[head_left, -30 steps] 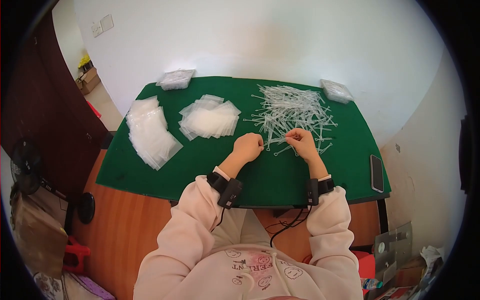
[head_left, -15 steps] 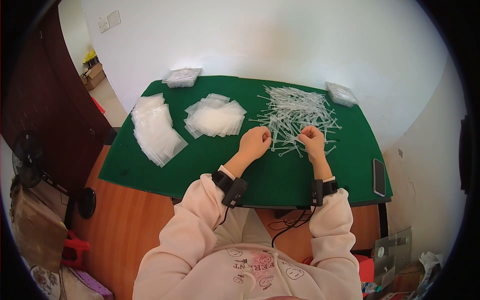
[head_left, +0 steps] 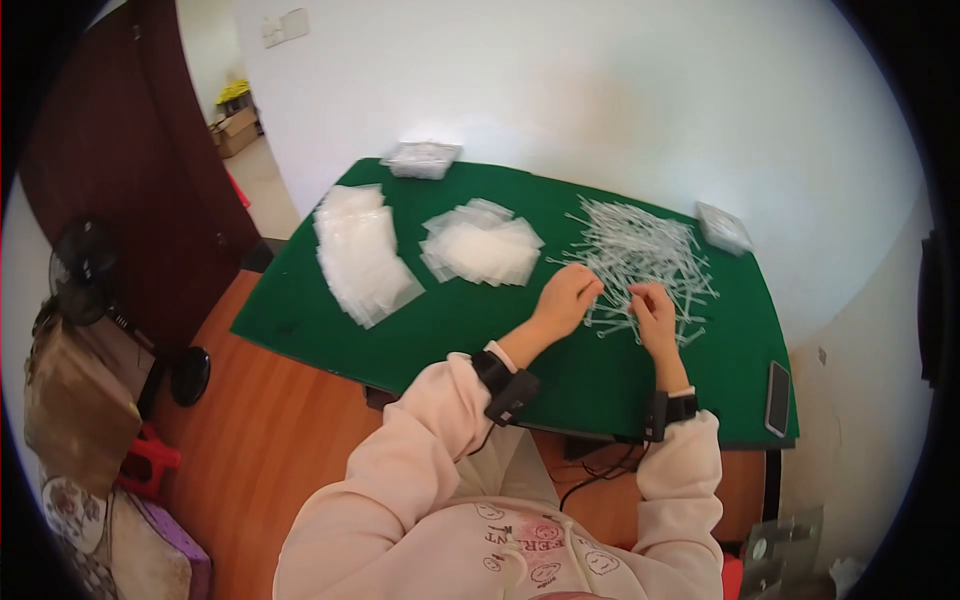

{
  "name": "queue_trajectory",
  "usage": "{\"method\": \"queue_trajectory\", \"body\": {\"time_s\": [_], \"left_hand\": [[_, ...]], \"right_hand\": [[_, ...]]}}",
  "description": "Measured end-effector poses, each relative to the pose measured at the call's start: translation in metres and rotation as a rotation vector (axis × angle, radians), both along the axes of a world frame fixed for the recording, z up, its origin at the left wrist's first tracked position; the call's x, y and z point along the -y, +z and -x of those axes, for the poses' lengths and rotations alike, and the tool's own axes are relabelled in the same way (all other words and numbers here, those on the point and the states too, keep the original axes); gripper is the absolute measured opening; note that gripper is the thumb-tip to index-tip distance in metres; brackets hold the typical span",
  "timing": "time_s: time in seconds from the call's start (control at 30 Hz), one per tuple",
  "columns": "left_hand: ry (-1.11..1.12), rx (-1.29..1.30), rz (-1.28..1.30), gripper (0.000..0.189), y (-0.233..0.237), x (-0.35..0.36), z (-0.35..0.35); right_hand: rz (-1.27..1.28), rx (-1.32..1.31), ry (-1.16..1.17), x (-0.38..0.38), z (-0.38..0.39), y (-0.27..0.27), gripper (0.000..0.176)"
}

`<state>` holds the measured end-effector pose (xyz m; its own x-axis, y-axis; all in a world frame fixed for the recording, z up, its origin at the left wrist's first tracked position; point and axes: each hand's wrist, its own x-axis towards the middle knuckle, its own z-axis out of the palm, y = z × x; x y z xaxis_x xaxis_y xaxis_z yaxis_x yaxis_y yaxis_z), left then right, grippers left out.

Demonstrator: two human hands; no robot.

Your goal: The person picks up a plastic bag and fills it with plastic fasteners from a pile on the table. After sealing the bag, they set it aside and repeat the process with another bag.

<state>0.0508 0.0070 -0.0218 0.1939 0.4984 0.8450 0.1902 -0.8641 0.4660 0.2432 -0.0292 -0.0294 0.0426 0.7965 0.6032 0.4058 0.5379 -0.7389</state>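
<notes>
A heap of thin clear plastic sticks with looped ends [head_left: 640, 245] lies on the right half of the green table [head_left: 300, 315]. My left hand [head_left: 568, 298] is at the heap's lower left edge, its fingers closed; what they hold, if anything, is too small to tell. At the heap's lower edge, my right hand [head_left: 652, 312] has thumb and fingertips pinched together among the sticks, and what is between them cannot be made out. Left of my hands lies a spread of clear bags [head_left: 482, 243]. Farther left is a longer fanned row of clear bags [head_left: 365, 255].
A packed clear bundle [head_left: 422, 159] lies at the table's back left edge, another [head_left: 723, 229] at the back right. A phone [head_left: 777, 398] rests near the right edge. A black fan [head_left: 85, 262] stands left of the table, beside a red stool [head_left: 150, 460].
The whole view has turned and shifted, so the table appears tilted and farther right. Both hands remain by the heap, a little closer together, with the fingers still closed.
</notes>
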Motion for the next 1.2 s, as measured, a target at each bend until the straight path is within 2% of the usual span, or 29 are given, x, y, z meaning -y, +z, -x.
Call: {"method": "queue_trajectory", "body": {"time_s": [0.03,0.13,0.17,0.27,0.3,0.4,0.53,0.67,0.83,0.93,1.07,1.2], "left_hand": [[0.025,-0.002,-0.008,0.014,0.002,0.0,0.005],[-0.072,-0.042,0.482,0.013,0.011,0.009,0.012],[-0.073,-0.039,0.484,0.013,0.006,0.008,0.013],[0.184,-0.481,0.288,0.011,-0.007,0.009,0.014],[0.179,-0.48,0.287,0.011,-0.01,0.01,0.014],[0.196,-0.7,0.381,0.01,-0.014,0.011,0.019],[0.121,-0.75,0.46,0.014,-0.011,0.008,0.02],[0.104,-0.644,0.385,0.012,-0.017,0.005,0.014],[0.133,-0.437,0.448,0.011,-0.012,0.002,0.01],[0.142,-0.421,0.147,0.01,-0.021,-0.005,0.007],[-0.054,-0.435,0.06,0.01,-0.017,-0.003,0.006],[-0.114,-0.408,0.168,0.009,-0.015,0.004,0.003]], "right_hand": [[-0.008,-0.002,0.025,-0.001,0.007,0.0,0.009],[-0.152,0.357,0.018,0.004,0.021,0.008,0.009],[-0.15,0.36,0.018,0.007,0.024,0.008,0.009],[-0.011,0.614,-0.023,0.019,0.04,0.008,0.008],[-0.009,0.617,-0.028,0.021,0.038,0.007,0.008],[0.071,0.68,0.013,0.018,0.038,0.003,0.004],[0.008,0.708,0.037,0.017,0.039,0.004,0.002],[-0.105,0.548,-0.035,0.008,0.038,-0.002,0.002],[-0.009,0.415,-0.09,0.015,0.035,0.011,0.004],[-0.11,0.446,-0.085,0.014,0.03,0.011,0.006],[-0.117,0.469,-0.074,0.011,0.023,0.007,0.009],[-0.033,0.371,-0.055,0.015,0.026,0.008,0.009]]}}
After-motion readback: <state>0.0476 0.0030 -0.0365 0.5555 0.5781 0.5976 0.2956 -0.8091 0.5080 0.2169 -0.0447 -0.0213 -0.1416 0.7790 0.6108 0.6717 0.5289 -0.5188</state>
